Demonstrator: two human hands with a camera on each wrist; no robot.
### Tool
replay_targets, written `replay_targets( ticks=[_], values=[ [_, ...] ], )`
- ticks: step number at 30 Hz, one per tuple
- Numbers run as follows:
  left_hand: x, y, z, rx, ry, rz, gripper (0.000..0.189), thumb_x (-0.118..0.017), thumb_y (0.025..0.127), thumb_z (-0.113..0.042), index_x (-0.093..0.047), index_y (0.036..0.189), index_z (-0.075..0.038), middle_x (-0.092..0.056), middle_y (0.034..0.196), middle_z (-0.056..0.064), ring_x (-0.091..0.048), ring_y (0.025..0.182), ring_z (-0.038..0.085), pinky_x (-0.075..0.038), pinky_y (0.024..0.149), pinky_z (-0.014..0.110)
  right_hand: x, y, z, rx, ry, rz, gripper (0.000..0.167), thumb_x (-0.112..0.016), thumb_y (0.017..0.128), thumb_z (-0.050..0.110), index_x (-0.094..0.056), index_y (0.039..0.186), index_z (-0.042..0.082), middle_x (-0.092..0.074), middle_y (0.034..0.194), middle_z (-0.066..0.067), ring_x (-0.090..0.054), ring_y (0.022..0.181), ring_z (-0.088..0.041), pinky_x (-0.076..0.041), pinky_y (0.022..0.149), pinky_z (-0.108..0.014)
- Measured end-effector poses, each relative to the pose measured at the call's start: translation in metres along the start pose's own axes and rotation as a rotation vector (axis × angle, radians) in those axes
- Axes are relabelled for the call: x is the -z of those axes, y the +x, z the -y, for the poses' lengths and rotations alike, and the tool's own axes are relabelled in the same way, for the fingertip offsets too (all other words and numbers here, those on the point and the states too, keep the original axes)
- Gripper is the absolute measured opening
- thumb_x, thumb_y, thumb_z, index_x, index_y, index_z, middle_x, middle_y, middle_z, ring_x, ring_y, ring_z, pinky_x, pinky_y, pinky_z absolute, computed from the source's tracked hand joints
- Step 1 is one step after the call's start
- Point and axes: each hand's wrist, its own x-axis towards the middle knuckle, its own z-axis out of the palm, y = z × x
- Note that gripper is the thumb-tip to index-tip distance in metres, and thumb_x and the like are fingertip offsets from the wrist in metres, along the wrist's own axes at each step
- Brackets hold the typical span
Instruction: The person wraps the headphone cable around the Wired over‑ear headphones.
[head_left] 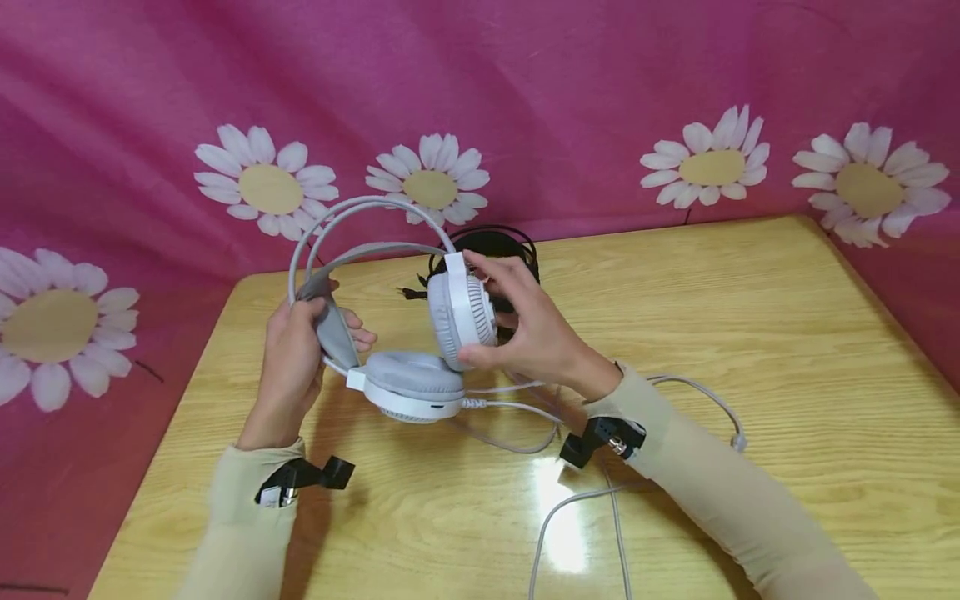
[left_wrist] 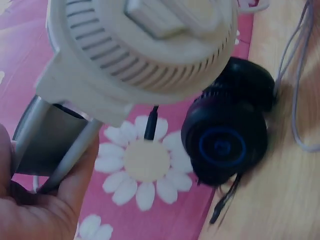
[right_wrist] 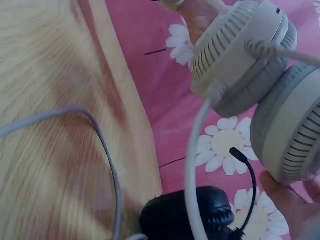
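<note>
A white headset with grey cushions (head_left: 415, 375) is held up over the table, its wire headband arching toward the back left. My left hand (head_left: 291, 354) grips the grey inner strap and headband side, thumb on the near face. With thumb below and fingers above, my right hand (head_left: 536, 325) holds the right-hand ear cup (head_left: 471, 310). The two ear cups sit close together at their lower ends. Slotted outer faces show on an ear cup (left_wrist: 150, 55) in the left wrist view and on both cups in the right wrist view.
Behind the right hand, a black headset (left_wrist: 225, 135) lies at the table's back edge; its thin microphone boom (right_wrist: 251, 192) sticks out. Pale cable (head_left: 573, 500) loops across the wooden table (head_left: 750, 317). A pink daisy-print cloth (head_left: 562, 100) hangs behind.
</note>
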Motion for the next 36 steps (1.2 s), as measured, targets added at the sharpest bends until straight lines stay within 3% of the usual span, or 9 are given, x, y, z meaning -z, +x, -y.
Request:
replay_targets(
  ticks=[7, 10, 15, 20, 23, 26, 29, 33, 36],
  values=[
    [-0.02, 0.013, 0.001, 0.019, 0.013, -0.07, 0.035, -0.044, 0.103, -0.014, -0.052, 0.135, -0.003, -0.072, 0.109, -0.003, -0.08, 0.084, 0.011, -0.064, 0.075, 0.028, 0.021, -0.011, 0.009, 0.044, -0.15, -0.021, 0.109, -0.087, 0.07, 0.036, -0.031, 0.162, 0.024, -0.053, 0.146, -0.011, -0.062, 0.117, -0.024, -0.063, 0.089, -0.039],
    [-0.021, 0.017, -0.001, 0.015, 0.075, -0.104, 0.029, -0.055, 0.1, -0.013, -0.052, 0.129, -0.008, -0.071, 0.109, -0.002, -0.079, 0.084, 0.01, -0.064, 0.075, 0.025, 0.026, -0.013, 0.015, 0.061, -0.225, -0.026, 0.109, -0.086, 0.067, 0.035, -0.033, 0.162, 0.021, -0.055, 0.145, -0.01, -0.061, 0.114, -0.022, -0.063, 0.086, -0.037],
    [-0.024, 0.024, 0.0, -0.028, 0.248, -0.199, 0.044, -0.072, 0.091, -0.016, -0.049, 0.129, -0.016, -0.065, 0.112, -0.006, -0.068, 0.095, 0.007, -0.056, 0.081, 0.023, 0.029, -0.014, 0.02, 0.135, -0.341, -0.022, 0.112, -0.088, 0.065, 0.039, -0.035, 0.16, 0.015, -0.057, 0.141, -0.011, -0.062, 0.111, -0.02, -0.063, 0.081, -0.031],
    [-0.031, 0.034, 0.006, -0.047, 0.367, -0.222, 0.049, -0.08, 0.086, -0.025, -0.051, 0.125, -0.02, -0.067, 0.112, -0.004, -0.063, 0.099, 0.01, -0.05, 0.086, 0.025, 0.033, -0.016, 0.022, 0.225, -0.44, -0.024, 0.115, -0.089, 0.062, 0.041, -0.037, 0.159, 0.011, -0.057, 0.143, -0.013, -0.062, 0.116, -0.021, -0.062, 0.09, -0.036],
    [-0.034, 0.037, 0.01, -0.079, 0.261, -0.21, 0.037, -0.078, 0.088, -0.021, -0.058, 0.119, -0.02, -0.072, 0.108, -0.005, -0.068, 0.098, 0.007, -0.053, 0.09, 0.023, 0.038, -0.016, 0.024, 0.268, -0.47, -0.002, 0.116, -0.091, 0.06, 0.042, -0.037, 0.158, 0.009, -0.058, 0.143, -0.014, -0.062, 0.119, -0.022, -0.06, 0.095, -0.04],
    [-0.037, 0.039, 0.013, -0.087, -0.013, -0.104, 0.024, -0.068, 0.094, -0.007, -0.065, 0.117, -0.015, -0.077, 0.101, -0.005, -0.076, 0.095, 0.009, -0.06, 0.095, 0.026, 0.047, -0.017, 0.026, 0.283, -0.468, 0.027, 0.117, -0.093, 0.059, 0.04, -0.038, 0.158, 0.008, -0.058, 0.144, -0.014, -0.061, 0.122, -0.023, -0.06, 0.096, -0.04],
    [-0.04, 0.04, 0.014, -0.039, -0.253, 0.03, 0.03, -0.057, 0.095, 0.007, -0.064, 0.119, -0.01, -0.079, 0.096, 0.001, -0.08, 0.085, 0.017, -0.064, 0.083, 0.03, 0.057, -0.017, 0.027, 0.28, -0.462, 0.048, 0.118, -0.094, 0.058, 0.037, -0.038, 0.158, 0.008, -0.058, 0.145, -0.013, -0.061, 0.123, -0.022, -0.06, 0.098, -0.04],
    [-0.045, 0.038, 0.013, -0.057, -0.292, 0.045, 0.033, -0.053, 0.091, 0.012, -0.07, 0.109, -0.009, -0.075, 0.082, 0.001, -0.072, 0.063, 0.012, -0.059, 0.062, 0.023, 0.067, -0.018, 0.03, 0.27, -0.437, 0.073, 0.118, -0.094, 0.058, 0.035, -0.037, 0.158, 0.008, -0.057, 0.145, -0.012, -0.061, 0.122, -0.019, -0.06, 0.096, -0.036],
    [-0.048, 0.037, 0.008, -0.091, -0.254, 0.04, 0.029, -0.055, 0.09, 0.011, -0.074, 0.094, -0.011, -0.07, 0.074, -0.001, -0.066, 0.058, 0.011, -0.056, 0.061, 0.024, 0.074, -0.02, 0.034, 0.268, -0.421, 0.093, 0.118, -0.095, 0.059, 0.033, -0.037, 0.159, 0.008, -0.057, 0.144, -0.01, -0.061, 0.12, -0.017, -0.061, 0.094, -0.034]
  ],
)
